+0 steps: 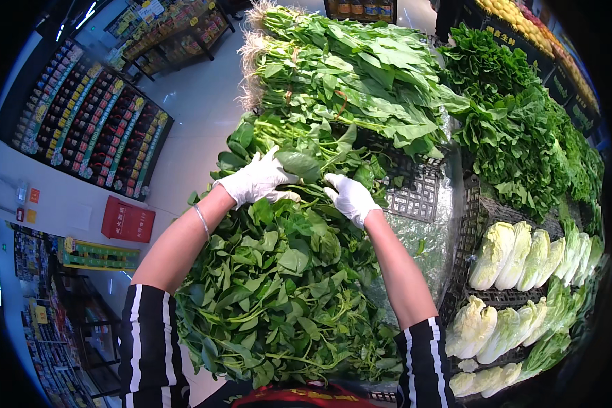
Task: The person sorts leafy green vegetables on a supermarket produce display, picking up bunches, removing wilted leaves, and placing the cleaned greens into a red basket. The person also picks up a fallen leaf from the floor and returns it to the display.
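Observation:
Both my hands wear white gloves and work among loose leafy greens heaped in front of me. My left hand curves around a clump of stems, its thumb on the near side and the other fingers beyond a broad leaf. Close to it on the right, my right hand has its fingers bent in on stems of the same greens. Leaves partly cover the fingertips of both. Just beyond lie tied bunches of long-leaved greens, pale roots pointing left.
Black plastic crate mesh shows right of my right hand. Further right are napa cabbages in rows and a bank of dark curly greens. On the left stand a shelf of jars and a red box on the floor.

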A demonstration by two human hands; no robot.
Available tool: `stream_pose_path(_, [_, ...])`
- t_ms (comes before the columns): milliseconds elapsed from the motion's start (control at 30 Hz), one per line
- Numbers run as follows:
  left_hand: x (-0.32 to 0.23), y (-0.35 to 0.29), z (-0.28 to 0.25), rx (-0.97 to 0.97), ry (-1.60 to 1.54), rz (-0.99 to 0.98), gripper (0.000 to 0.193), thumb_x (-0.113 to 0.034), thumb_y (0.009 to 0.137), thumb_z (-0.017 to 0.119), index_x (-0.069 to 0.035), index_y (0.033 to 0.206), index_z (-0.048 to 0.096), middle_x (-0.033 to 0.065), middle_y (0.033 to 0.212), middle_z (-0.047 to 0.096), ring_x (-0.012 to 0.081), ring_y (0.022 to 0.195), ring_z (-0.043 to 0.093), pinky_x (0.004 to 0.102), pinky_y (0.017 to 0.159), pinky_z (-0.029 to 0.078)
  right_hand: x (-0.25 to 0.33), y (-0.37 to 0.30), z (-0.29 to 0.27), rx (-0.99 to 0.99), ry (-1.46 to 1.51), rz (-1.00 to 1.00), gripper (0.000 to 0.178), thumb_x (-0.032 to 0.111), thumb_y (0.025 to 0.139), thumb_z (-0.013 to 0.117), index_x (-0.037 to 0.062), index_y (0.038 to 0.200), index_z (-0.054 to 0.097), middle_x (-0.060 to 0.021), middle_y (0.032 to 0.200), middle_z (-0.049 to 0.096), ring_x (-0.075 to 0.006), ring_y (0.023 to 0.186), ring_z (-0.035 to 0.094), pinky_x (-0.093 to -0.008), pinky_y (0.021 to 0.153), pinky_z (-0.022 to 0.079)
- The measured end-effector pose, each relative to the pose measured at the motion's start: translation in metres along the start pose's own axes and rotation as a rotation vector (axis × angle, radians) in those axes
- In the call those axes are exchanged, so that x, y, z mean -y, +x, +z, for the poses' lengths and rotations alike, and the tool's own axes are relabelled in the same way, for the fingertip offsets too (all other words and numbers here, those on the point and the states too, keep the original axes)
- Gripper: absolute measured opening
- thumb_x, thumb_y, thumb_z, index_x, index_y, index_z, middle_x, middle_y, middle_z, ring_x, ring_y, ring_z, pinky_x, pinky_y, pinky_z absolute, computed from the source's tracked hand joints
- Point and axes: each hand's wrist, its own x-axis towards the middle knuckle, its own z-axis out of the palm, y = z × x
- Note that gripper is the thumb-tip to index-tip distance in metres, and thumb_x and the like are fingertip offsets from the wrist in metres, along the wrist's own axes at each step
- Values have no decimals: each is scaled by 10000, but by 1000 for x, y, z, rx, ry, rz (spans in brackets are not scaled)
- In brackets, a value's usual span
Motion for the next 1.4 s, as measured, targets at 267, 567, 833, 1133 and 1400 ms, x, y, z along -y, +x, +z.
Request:
stream_pose_path(267, [11, 25, -24, 137, 4, -166, 846, -786, 835, 591, -210, 1455, 566, 357, 1602, 195, 549, 1511, 94, 737, 1157, 165, -7, -114, -75, -621, -3, -202, 389, 142, 959, 673, 29, 1326, 610, -172, 1138, 674, -329, 1026, 659, -413, 921, 522])
stream_pose_path(567, [-33, -1, -90, -229, 64, -202, 572, -502, 942, 687, -102, 1349, 651, 290, 1566, 378, 435, 1362, 494, 405, 1132, 420, 35, -466, 8, -176, 228, 568, 575, 269, 922, 749, 40, 1416, 562, -213, 1341, 613, -353, 1236, 593, -402, 1054, 465])
stream_pose_path(833, [-238, -133, -110, -694, -294, 200, 271, -287, 942, 730, -32, 1035, 730, 106, 981, 743, 247, 903, 717, 349, 825, 568, 34, -430, 64, 3, -380, 606, 1184, 681, 672, 816, 102, 1582, 327, -253, 1608, 324, -441, 1487, 307, -563, 1182, 298])
stream_pose_path(1133, [-422, -214, 88, 162, -881, 104, 291, -311, 974, 673, -53, 1104, 704, 125, 1007, 707, 282, 919, 685, 362, 832, 529, 39, -462, 105, 143, -395, 464, 612, 489, 739, 822, 113, 1202, 686, -158, 1278, 581, -361, 1256, 514, -496, 931, 466])
stream_pose_path(1400, [-466, -153, 261, -199, -1051, -154, 644, -222, 992, 648, -7, 1535, 376, 241, 1571, 365, 342, 1478, 350, 384, 1206, 297, 43, -505, 89, 213, -487, 319, 809, 690, 809, 663, 149, 1407, 590, -204, 1421, 554, -410, 1332, 490, -602, 1053, 359])
